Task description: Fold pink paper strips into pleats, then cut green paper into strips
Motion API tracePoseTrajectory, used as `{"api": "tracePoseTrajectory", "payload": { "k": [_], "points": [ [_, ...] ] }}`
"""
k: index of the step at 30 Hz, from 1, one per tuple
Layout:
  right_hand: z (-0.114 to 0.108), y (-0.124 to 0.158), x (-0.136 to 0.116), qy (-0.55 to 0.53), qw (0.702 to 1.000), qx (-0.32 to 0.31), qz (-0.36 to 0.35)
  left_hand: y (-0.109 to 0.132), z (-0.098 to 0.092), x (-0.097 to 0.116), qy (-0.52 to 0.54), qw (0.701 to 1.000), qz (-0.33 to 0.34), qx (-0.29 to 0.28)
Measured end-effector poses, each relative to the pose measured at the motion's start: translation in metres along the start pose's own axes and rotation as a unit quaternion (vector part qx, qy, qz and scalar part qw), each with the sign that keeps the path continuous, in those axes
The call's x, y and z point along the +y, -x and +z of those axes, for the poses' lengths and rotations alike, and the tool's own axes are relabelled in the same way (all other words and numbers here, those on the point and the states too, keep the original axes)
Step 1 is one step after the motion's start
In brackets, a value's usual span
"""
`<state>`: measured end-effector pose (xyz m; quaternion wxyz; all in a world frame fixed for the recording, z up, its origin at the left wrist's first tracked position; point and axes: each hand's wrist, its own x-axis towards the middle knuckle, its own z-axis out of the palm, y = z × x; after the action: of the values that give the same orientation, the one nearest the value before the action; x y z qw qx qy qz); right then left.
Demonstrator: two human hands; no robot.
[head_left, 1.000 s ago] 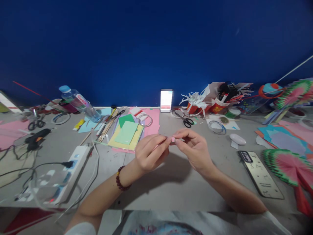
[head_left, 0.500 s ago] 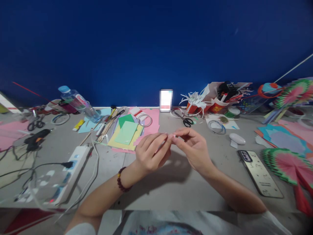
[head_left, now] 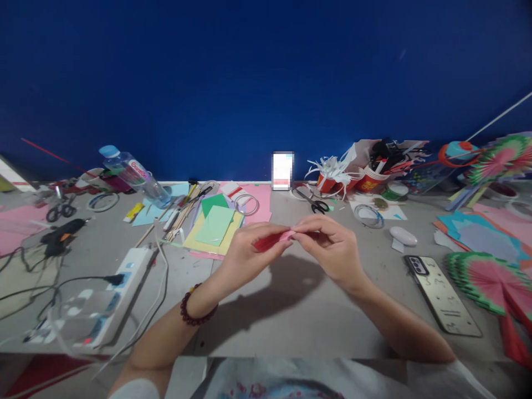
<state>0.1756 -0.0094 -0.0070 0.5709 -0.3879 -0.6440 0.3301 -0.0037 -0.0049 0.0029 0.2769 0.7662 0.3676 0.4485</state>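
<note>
"One pink-and-red paper piece [head_left: 268,243], then. Where?"

"At the clock's centre, raised over the grey tabletop [head_left: 291,338]. The left hand [head_left: 243,252], at nine o'clock, pinches it between thumb and fingers; the right hand [head_left: 334,249], at three, has its fingertips closed on the other end."

"Why both sides?"

"Probably to keep something so thin steady and pressed together in mid-air."

"Which way does it point?"

"Its long axis seems to run nine to three, the paler pink part toward three. Fingers cover both ends, so I can't tell its full shape."

"And around it?"

"Green sheets [head_left: 216,227] near ten. Scissors [head_left: 313,201] between one and two, handles toward the person, handy for picking up. At twelve, a bright screen [head_left: 282,170] stands upright, likely for viewing. A phone [head_left: 446,302] lies between three and four, clear of both hands."
</note>
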Motion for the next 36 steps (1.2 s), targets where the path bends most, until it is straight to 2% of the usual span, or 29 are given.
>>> {"api": "tracePoseTrajectory", "payload": {
  "k": [3,9,19,25,28,36],
  "points": [
    [-0.002,-0.001,0.002,0.015,1.0,-0.023,-0.009,0.001,0.003,0.001,0.007,1.0,-0.006,-0.001],
    [-0.003,-0.004,0.004,-0.007,0.999,-0.044,0.017,0.003,0.005,0.0,0.004,0.999,-0.043,-0.001],
    [-0.009,-0.003,-0.007,-0.028,0.996,-0.079,0.017,0.0,0.004,-0.007,0.05,0.999,0.018,0.008],
    [-0.007,-0.003,-0.007,-0.039,0.997,-0.064,0.022,0.002,0.005,-0.007,0.019,0.997,0.067,0.011],
    [-0.007,-0.004,-0.008,-0.028,0.997,-0.063,0.028,0.003,0.005,-0.005,0.025,0.999,0.048,0.004],
    [-0.009,-0.003,-0.007,0.031,0.996,-0.078,0.018,0.004,0.01,-0.004,0.088,0.994,-0.061,0.004]
  ]
}}
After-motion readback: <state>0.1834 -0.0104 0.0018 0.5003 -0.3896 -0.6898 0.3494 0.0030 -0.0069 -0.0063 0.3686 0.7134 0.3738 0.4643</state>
